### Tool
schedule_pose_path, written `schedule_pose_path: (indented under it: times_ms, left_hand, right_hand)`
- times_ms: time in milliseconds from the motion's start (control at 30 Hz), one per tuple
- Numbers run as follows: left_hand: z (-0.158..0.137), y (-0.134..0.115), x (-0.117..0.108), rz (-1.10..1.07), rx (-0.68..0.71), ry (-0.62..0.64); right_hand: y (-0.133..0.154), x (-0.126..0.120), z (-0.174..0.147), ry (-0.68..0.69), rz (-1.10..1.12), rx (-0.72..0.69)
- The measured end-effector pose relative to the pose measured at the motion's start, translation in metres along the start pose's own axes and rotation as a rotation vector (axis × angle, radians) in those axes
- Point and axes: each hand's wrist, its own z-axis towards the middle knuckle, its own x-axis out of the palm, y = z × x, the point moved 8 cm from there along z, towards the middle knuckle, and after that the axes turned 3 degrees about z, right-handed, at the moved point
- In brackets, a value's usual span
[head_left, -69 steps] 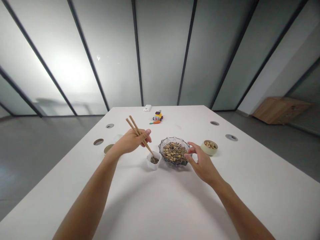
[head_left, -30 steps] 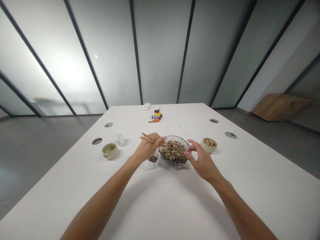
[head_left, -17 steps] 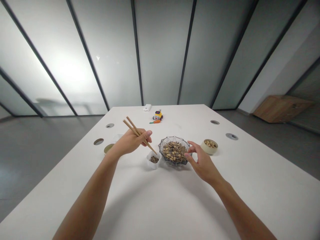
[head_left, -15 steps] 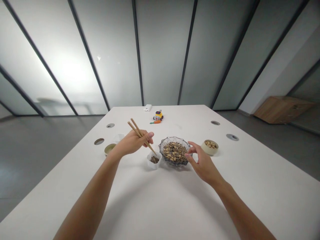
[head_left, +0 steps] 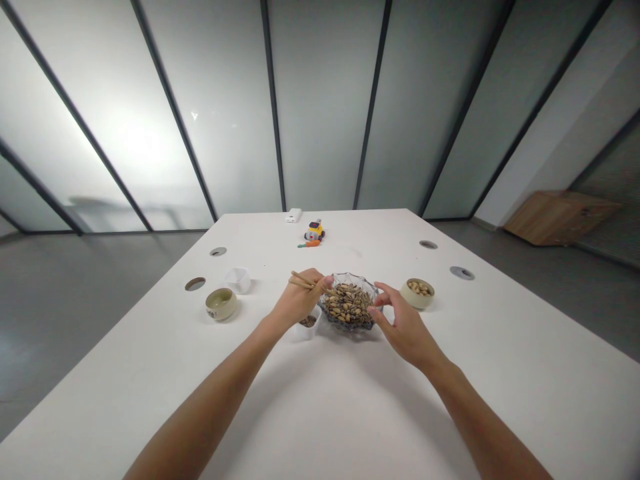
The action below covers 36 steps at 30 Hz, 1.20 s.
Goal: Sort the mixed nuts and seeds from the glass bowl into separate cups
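My left hand (head_left: 301,298) is closed round a pair of wooden chopsticks (head_left: 301,280). Their tips reach over the left side of a clear glass bowl (head_left: 345,325) with a scalloped rim, full of striped sunflower seeds (head_left: 347,303). Whether a seed is caught between the tips, I cannot tell. On the bowl's right side my right hand (head_left: 403,325) has its thumb and fingers at the rim, holding it. Partly hidden under my left hand stands a small white cup (head_left: 306,331) with some seeds inside.
A cream bowl of pistachios (head_left: 420,288) stands to the right. At the left are an olive-toned bowl (head_left: 221,313) and a translucent white cup (head_left: 239,281). Farther back lie a yellow toy car (head_left: 315,231), a toy carrot (head_left: 310,244) and a white box-like object (head_left: 293,215).
My left hand has moved right with the chopsticks, from above the small white cup to the glass bowl. The chopsticks now lie flatter. My right hand has stayed at the rim.
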Motion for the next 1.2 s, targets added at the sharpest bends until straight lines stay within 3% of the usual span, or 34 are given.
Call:
schedule_pose_path:
  times_ms: [300, 700, 1000, 1200]
  left_hand:
    - [0.0, 0.007, 0.024, -0.027, 0.042, 0.032]
    - [-0.001, 0.012, 0.022, 0.019, -0.027, 0.002]
    - [0.003, 0.013, 0.001, 0.014, -0.091, -0.019]
    - [0.002, 0.004, -0.053, -0.097, -0.143, -0.002]
  right_hand:
    - [-0.004, 0.001, 0.0, 0.003, -0.016, 0.014]
    - [0.0, 0.0, 0.0, 0.006, -0.007, 0.01]
    - [-0.003, 0.0, 0.0, 0.009, -0.01, 0.012]
    - [-0.003, 0.001, 0.0, 0.005, -0.009, 0.008]
